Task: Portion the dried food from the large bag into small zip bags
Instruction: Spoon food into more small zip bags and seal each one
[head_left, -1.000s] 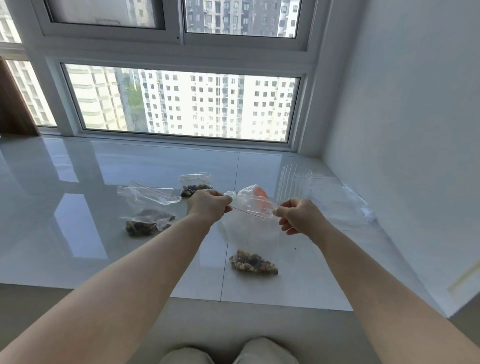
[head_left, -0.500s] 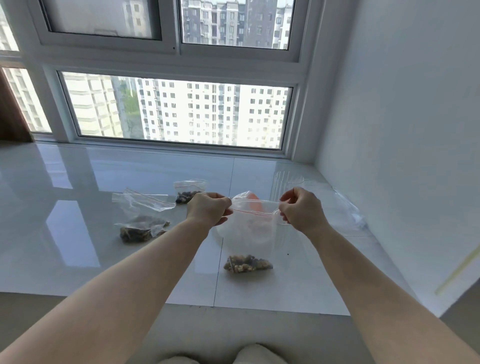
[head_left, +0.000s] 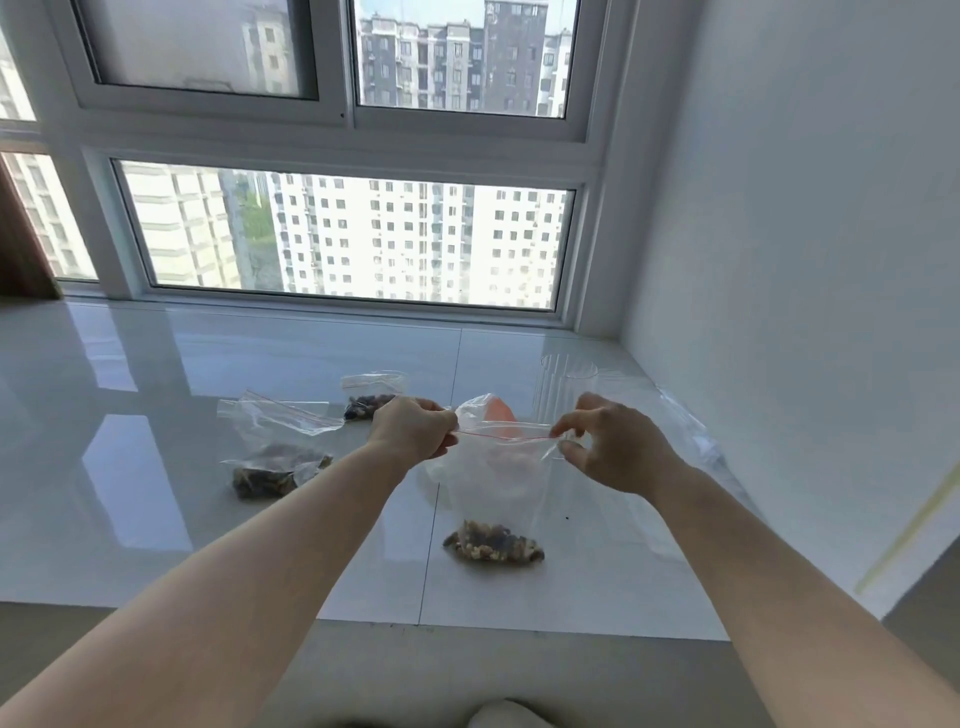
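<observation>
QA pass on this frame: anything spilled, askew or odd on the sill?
No clear spill. One dark speck lies on the tile right of the held zip bag, possibly a stray crumb. The left bag lies slumped with its red-lined top flopped over; whether it is sealed cannot be told.

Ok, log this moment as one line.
step: sealing | left hand pinches zip strip | right hand pinches other end | small zip bag holds dried food | filled bags on sill: two
</observation>
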